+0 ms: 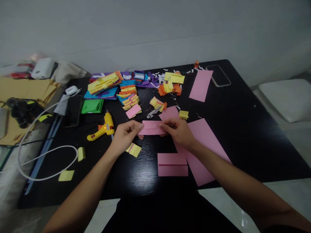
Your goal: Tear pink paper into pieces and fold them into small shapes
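Note:
A small pink piece of folded paper (pixel 152 128) is held up over the table between my two hands. My left hand (pixel 126 134) pinches its left end between thumb and fingers. At the right end, my right hand (pixel 177 130) grips it the same way. A folded pink paper (pixel 172 164) lies flat nearer to me, and large pink sheets (pixel 206 149) lie partly under my right forearm. Just behind the held paper rests a pair of scissors (pixel 154 112), partly hidden. Close to my left hand lie a small yellow and pink folded piece (pixel 134 149) and a yellow glue gun (pixel 104 127) with an orange light.
Stacks of folded yellow, blue and orange paper (pixel 104 85) and green paper (pixel 92 106) stand at the back left. Paper scraps (pixel 160 77) lie along the back. A phone (pixel 218 76) lies back right. A white cable (pixel 48 151) loops across the left side.

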Demonstrator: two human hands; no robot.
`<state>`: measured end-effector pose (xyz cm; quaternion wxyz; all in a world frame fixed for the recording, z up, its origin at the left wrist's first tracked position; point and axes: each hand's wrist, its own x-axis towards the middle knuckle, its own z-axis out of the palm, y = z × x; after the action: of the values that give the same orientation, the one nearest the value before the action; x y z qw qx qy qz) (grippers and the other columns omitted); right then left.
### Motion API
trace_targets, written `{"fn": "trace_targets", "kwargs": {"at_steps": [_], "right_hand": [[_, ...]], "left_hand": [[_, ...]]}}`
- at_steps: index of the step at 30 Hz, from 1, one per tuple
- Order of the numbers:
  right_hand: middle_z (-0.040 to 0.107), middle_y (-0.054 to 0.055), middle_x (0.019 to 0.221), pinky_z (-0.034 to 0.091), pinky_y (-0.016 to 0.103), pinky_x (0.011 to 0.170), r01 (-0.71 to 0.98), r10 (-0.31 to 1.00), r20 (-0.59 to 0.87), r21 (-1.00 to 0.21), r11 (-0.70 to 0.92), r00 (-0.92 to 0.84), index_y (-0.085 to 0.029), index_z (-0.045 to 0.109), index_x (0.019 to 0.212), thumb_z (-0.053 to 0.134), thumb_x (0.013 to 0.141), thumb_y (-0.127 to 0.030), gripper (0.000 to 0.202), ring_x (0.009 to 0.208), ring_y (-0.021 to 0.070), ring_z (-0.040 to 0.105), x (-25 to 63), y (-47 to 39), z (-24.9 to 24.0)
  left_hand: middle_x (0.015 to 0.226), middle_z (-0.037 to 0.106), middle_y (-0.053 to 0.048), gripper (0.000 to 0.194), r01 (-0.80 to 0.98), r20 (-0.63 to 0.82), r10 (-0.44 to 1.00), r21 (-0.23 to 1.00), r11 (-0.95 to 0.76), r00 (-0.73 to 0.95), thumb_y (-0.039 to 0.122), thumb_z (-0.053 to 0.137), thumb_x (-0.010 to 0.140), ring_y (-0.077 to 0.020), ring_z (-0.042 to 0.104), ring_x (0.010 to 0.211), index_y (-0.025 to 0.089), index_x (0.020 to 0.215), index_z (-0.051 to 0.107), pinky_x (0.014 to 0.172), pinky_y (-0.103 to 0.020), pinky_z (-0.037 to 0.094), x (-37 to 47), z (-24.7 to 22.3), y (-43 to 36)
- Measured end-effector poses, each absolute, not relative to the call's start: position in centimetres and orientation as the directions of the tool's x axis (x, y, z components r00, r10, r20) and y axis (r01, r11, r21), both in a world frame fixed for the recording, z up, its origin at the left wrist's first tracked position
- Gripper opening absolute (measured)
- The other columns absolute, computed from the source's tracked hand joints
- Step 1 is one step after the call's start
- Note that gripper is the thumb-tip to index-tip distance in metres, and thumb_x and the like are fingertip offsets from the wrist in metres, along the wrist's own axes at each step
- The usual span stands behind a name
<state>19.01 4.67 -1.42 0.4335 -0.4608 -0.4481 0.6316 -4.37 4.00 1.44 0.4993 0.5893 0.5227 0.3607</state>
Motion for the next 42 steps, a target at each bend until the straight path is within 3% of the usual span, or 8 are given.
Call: {"fn": "trace_targets", "kwargs": {"at_steps": [10, 22, 31, 42], "right_hand": [[0.071, 0.001, 0.077, 0.067, 0.034, 0.066, -0.117, 0.965, -0.166, -0.974, -0.192, -0.202, -0.018, 0.077, 0.081, 0.093, 0.067, -0.053, 0.041, 0.066, 0.0156, 0.068, 19.0, 4.7, -1.0], [0.070, 0.000, 0.077, 0.068, 0.034, 0.069, -0.125, 0.957, -0.183, -0.969, -0.214, -0.226, -0.018, 0.078, 0.085, 0.093, 0.068, -0.054, 0.042, 0.068, 0.0148, 0.067, 19.2, 4.8, -1.4], [0.068, -0.002, 0.066, 0.065, 0.028, 0.062, -0.171, 0.884, -0.252, -0.925, -0.340, -0.393, -0.016, 0.071, 0.076, 0.093, 0.067, -0.057, 0.047, 0.060, 0.0148, 0.073, 19.3, 4.8, 0.0], [0.070, -0.002, 0.066, 0.063, 0.026, 0.063, -0.243, 0.880, -0.238, -0.902, -0.357, -0.410, -0.017, 0.069, 0.075, 0.091, 0.073, -0.055, 0.044, 0.057, 0.0123, 0.071, 19.5, 4.7, 0.2]], "left_hand": [[0.060, 0.069, -0.003, 0.043, 0.292, -0.079, 0.965, 0.957, 0.003, 0.249, 0.055, 0.066, 0.095, -0.0147, 0.064, 0.056, 0.017, 0.074, 0.065, 0.058, -0.024, 0.050, -4.6, 0.9, 4.1], [0.064, 0.066, -0.002, 0.040, 0.288, -0.024, 0.971, 0.956, -0.047, 0.239, 0.054, 0.067, 0.095, -0.0145, 0.061, 0.062, 0.018, 0.078, 0.067, 0.064, -0.025, 0.049, -4.5, 1.6, 4.0], [0.062, 0.068, -0.001, 0.038, 0.102, -0.127, 0.960, 0.989, 0.105, 0.248, 0.052, 0.072, 0.092, -0.0147, 0.060, 0.058, 0.018, 0.078, 0.068, 0.060, -0.025, 0.045, -4.9, 1.4, 4.0], [0.058, 0.063, -0.001, 0.038, -0.070, -0.147, 0.959, 0.983, 0.168, 0.241, 0.052, 0.078, 0.088, -0.0129, 0.055, 0.053, 0.018, 0.074, 0.067, 0.055, -0.025, 0.040, -4.4, 1.4, 3.6]]}}
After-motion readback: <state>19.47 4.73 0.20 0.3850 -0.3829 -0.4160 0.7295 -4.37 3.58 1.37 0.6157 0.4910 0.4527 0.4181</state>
